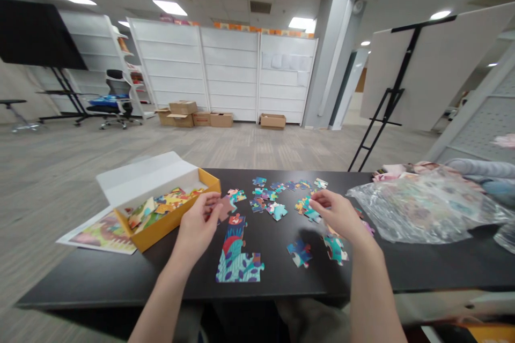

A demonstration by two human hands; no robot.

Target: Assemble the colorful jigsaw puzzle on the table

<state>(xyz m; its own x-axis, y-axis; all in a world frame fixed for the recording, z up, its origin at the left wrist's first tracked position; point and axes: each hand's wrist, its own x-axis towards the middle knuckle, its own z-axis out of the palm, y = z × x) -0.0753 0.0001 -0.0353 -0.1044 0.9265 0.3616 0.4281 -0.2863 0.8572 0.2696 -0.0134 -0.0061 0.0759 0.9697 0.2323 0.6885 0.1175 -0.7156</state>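
Between the thumb and fingers of my left hand [200,225] is a puzzle piece [227,208], its plain brownish-pink side showing. Just below it on the black table lies a joined L-shaped strip of puzzle [234,262] in teal, red and dark blue. My right hand [338,215] hovers over the loose pieces at the right, its fingers drawn together; whatever they hold is hidden. Near its fingertips lie yellow and teal pieces [304,206]. A dark blue piece [300,253] and a teal piece [335,249] lie closer to me. Several more pieces [277,210] are scattered between the hands.
An open yellow box [173,221] containing puzzle pieces stands at the left, partly over a printed picture sheet [105,236]. Clear plastic bags [418,211] and fabric items occupy the table's right end. Beyond the table are cardboard boxes [183,113] and an easel stand [388,107].
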